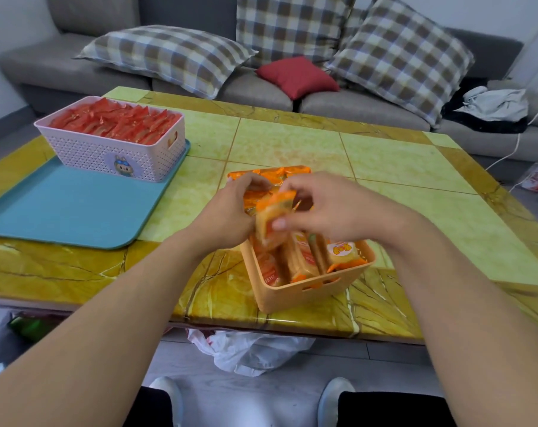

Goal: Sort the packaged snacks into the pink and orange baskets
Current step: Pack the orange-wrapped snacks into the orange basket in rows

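An orange basket (307,291) stands near the table's front edge, packed with several orange-wrapped snacks standing on end. Both hands hover over its middle. My right hand (329,208) pinches an orange snack packet (275,215) between thumb and fingers, tilted above the basket. My left hand (230,211) has its fingers curled against the same packet and the packs behind it. At the far left a pink basket (107,152) sits full of red-wrapped snacks (116,121).
The pink basket stands on a blue tray (64,211) at the table's left. A grey sofa (354,109) with checked pillows runs behind the table. A white plastic bag (249,349) lies on the floor under the front edge, near my shoes.
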Demonstrator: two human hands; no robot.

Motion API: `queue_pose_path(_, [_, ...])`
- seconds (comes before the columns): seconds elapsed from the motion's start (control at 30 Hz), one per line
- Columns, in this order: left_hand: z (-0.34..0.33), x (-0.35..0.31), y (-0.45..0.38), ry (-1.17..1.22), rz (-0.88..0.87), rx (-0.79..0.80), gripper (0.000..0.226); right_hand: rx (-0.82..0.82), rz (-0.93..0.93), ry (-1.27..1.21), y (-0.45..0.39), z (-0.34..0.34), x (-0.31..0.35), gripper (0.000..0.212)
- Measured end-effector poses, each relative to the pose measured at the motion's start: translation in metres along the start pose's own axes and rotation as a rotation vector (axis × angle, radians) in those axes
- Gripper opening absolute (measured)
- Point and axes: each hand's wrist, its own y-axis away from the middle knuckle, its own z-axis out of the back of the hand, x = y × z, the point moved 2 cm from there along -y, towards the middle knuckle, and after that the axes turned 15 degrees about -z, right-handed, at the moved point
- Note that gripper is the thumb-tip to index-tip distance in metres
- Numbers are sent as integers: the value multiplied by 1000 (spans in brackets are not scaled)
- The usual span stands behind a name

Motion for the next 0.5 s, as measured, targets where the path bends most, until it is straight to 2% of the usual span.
queue_pose_path(0.07, [2, 1, 1, 6, -9, 3, 58, -148, -42, -159, -1, 13, -8, 18])
queue_pose_path(0.17, [6, -2, 4, 60, -32, 48, 66, -322, -176, -240, -5, 10, -15, 30])
queue_pose_path(0.3, [7, -11, 6, 129, -16, 44, 31, -368, -220, -287, -9, -10, -9, 43])
queue_pose_path(0.37, [6, -14, 6, 75, -58, -17, 13, -373, -262, -175, -6, -15, -9, 51])
queue_pose_path(0.4, [5, -14, 6, 41, -84, -38, 11, -374, -295, -59, -3, -16, -9, 54])
queue_pose_path(0.5, [2, -10, 5, -16, -45, -70, 13, -320, -273, 317, 7, -22, -6, 39])
